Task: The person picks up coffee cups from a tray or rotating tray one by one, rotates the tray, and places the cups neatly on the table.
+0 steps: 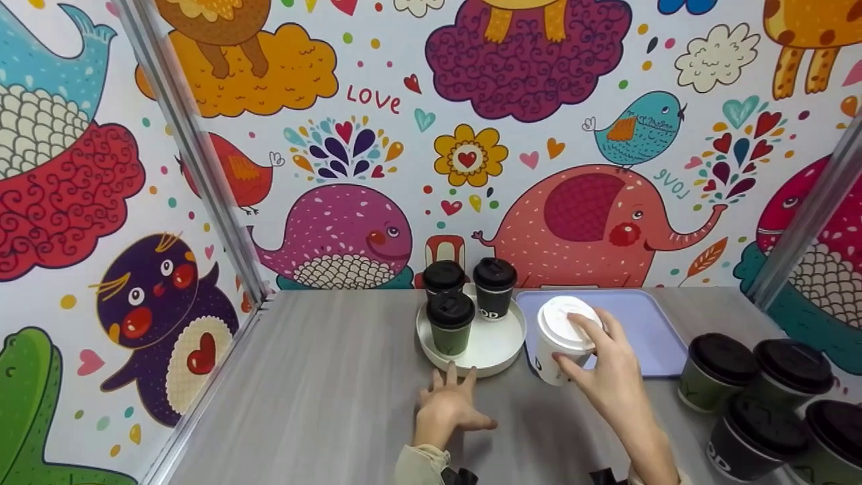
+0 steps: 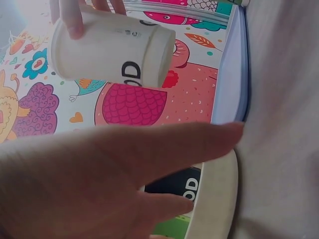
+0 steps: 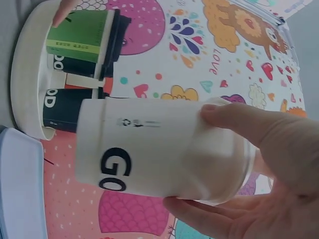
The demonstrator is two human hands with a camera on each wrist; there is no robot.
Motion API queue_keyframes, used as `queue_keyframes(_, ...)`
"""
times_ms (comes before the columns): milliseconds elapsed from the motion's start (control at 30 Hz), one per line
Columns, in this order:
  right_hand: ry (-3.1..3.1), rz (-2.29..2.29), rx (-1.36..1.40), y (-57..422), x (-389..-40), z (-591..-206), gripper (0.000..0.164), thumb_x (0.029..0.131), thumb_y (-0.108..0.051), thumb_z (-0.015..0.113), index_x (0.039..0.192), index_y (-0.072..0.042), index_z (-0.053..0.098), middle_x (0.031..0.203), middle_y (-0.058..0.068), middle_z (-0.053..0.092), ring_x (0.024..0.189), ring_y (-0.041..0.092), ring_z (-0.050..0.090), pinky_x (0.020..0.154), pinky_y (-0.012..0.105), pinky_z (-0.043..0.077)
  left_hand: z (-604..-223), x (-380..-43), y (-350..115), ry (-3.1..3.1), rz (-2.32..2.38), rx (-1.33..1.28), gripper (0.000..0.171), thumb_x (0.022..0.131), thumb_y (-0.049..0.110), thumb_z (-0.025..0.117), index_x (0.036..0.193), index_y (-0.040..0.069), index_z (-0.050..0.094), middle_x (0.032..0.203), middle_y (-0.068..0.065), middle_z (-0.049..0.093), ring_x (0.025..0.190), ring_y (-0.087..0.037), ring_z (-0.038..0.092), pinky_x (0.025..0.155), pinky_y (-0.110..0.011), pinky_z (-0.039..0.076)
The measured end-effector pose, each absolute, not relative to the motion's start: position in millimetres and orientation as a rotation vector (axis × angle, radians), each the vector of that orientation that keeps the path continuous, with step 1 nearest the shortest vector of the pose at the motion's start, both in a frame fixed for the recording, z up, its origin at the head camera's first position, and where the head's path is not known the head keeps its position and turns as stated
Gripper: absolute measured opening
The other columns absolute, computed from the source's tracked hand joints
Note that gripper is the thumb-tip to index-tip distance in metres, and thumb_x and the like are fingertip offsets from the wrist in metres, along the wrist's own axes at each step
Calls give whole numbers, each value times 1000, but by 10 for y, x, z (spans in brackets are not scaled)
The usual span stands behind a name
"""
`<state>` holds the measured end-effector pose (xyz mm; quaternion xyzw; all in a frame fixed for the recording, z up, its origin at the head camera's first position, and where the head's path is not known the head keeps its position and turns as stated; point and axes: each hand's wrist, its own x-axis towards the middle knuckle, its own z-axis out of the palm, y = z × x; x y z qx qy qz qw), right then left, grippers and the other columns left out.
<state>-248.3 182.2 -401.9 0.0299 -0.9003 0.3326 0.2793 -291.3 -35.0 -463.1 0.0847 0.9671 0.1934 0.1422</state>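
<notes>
My right hand [image 1: 592, 353] grips a white paper cup [image 1: 560, 339] with a white lid by its top, thumb and fingers curled round the rim. The cup [image 3: 149, 149] is tilted, just right of a round white tray [image 1: 502, 353]. On that tray stand three black-lidded cups: a green one [image 1: 451, 328] in front and two dark ones [image 1: 495, 288] behind. My left hand [image 1: 450, 384] lies flat on the table with straight fingers [image 2: 164, 144], its fingertips at the tray's front rim [image 2: 219, 199]. It holds nothing.
A lavender rectangular tray [image 1: 646, 330] lies behind and to the right of the white cup. Several black-lidded cups [image 1: 724, 370] crowd the table's right front corner. The grey tabletop [image 1: 323, 377] stretches left to a cartoon-patterned wall; metal posts [image 1: 195, 148] stand in the corners.
</notes>
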Motion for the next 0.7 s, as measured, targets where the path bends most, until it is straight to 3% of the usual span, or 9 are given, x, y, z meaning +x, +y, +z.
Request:
queue_keyframes(100,-2460,891,45,1881,-2432,-3976,58,76,-4,89,129,-2,67,146,32,49,114,46,60,84,50,59,-4630,-2915,-357,2791,562,249,95,78,49,84,159,21,42,171,-18,26,157,-49,26,118,-70,32)
queue_keyframes(333,-2611,921,-115,2046,-2336,-3837,60,82,-11,85,136,-2,60,154,36,39,133,58,48,108,71,45,-4641,-2920,-367,2772,579,260,92,80,47,83,158,20,42,172,-20,22,157,-50,24,118,-71,32)
queue_keyframes(700,-2637,932,-280,2291,-2336,-3836,61,84,-13,81,139,0,55,154,40,35,132,61,45,107,73,45,-4652,-2911,-356,2767,584,278,92,81,45,83,158,18,42,171,-22,22,156,-52,24,120,-73,29)
